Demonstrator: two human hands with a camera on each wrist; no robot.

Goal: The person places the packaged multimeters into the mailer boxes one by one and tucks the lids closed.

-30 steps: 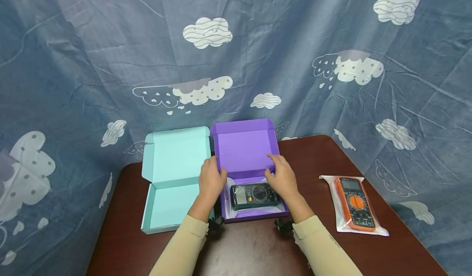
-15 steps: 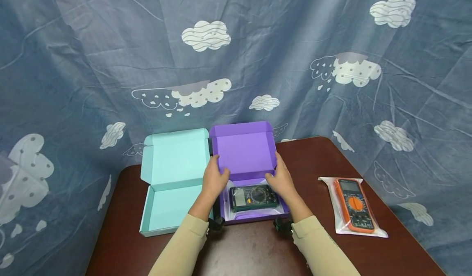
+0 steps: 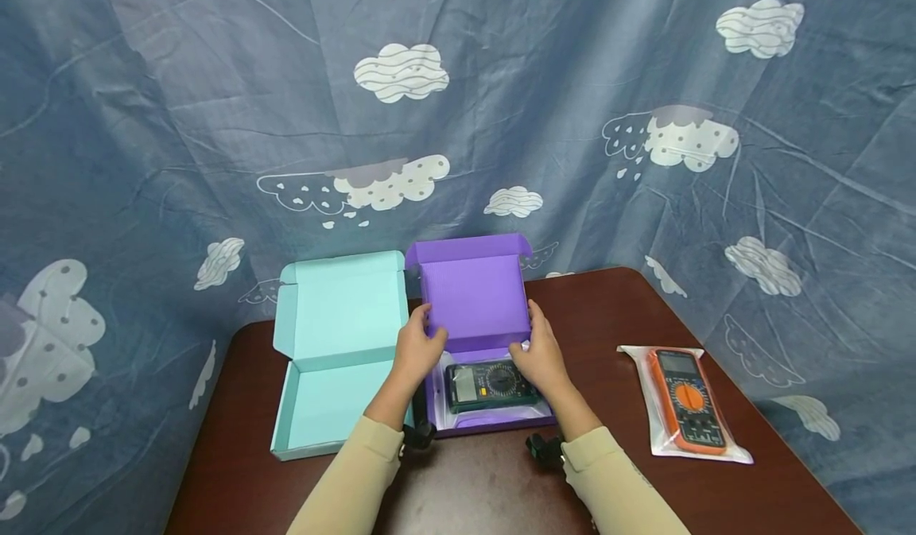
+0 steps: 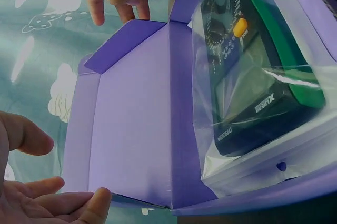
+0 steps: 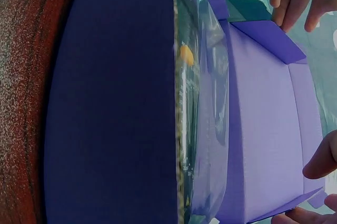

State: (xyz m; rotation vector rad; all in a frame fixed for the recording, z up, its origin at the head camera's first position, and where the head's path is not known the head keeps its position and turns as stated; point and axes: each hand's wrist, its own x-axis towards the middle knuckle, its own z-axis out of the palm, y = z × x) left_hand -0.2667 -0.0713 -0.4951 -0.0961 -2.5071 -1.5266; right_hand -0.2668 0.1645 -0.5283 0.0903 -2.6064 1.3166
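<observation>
A purple cardboard box (image 3: 472,296) lies with its lid raised. In its base sits a dark green multimeter (image 3: 492,384) in a clear plastic bag. My left hand (image 3: 417,350) is at the lid's left edge, and my right hand (image 3: 540,354) is at the right edge. Straight fingers lie along the outside of the side flaps, which stand up from the lid. One side flap (image 4: 129,45) shows beneath the right hand's fingertips in the left wrist view; the other flap (image 5: 271,37) has the left fingers against it in the right wrist view. Both thumbs are held apart from the fingers.
A mint-green box (image 3: 336,396) lies open to the left of the purple one. On the right, an orange multimeter (image 3: 688,398) rests in a clear bag on the brown table (image 3: 494,487). A blue cloud-patterned curtain (image 3: 286,90) hangs behind.
The right hand's fingers have moved from the lid's inner face to the outside of its right edge. The lid's side flaps have swung inward. The left hand has shifted slightly.
</observation>
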